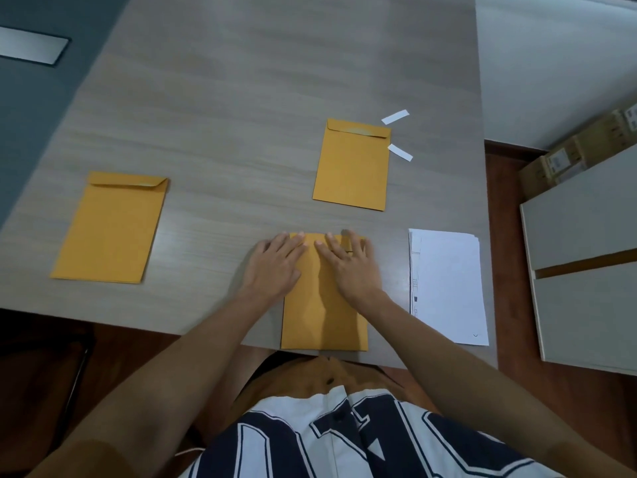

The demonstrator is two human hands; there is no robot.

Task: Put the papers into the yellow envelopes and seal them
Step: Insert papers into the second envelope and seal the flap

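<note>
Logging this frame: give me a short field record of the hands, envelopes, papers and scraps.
left hand: flat, fingers pressing the top end of the near envelope
right hand: flat, pressing the same end
near envelope: at the front edge of the table
left envelope: flap folded down, lying apart
far envelope: flap folded down, lying apart
paper stack: right of the near envelope, untouched
white strips: two, by the far envelope's upper right corner

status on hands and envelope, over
Left hand and right hand flat, pressing top of near yellow paper envelope. White paper stack lies at its right. Nothing blocking.
</note>
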